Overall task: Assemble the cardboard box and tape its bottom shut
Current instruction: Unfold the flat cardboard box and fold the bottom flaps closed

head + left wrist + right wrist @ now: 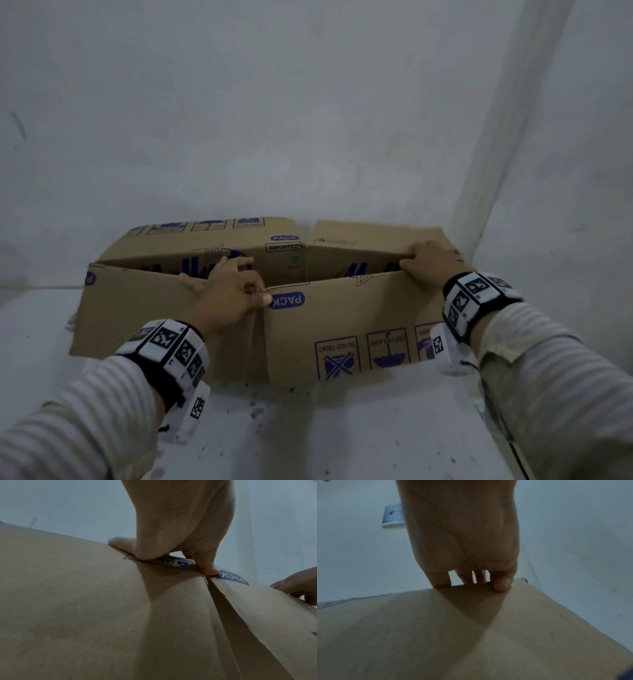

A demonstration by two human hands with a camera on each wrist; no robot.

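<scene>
Half-opened on the white desk (342, 431) by the far wall, the cardboard box (342, 329) looks light and bendy, so the left hand (226, 294) and right hand (431, 263) sensibly pinch its near panel's top edge.

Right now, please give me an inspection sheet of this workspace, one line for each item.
Surface: pale floor with dark specks.
Job's things: cardboard box, flattened and partly pulled open; no tape seen.
Clutter: nothing seen.
Grippers: left hand grips the near panel's top edge by the slit; right hand grips the edge at the right end, fingers curled over it.
Cables: nothing seen.
Surroundings: pale wall behind; wall plate in the right wrist view.
</scene>
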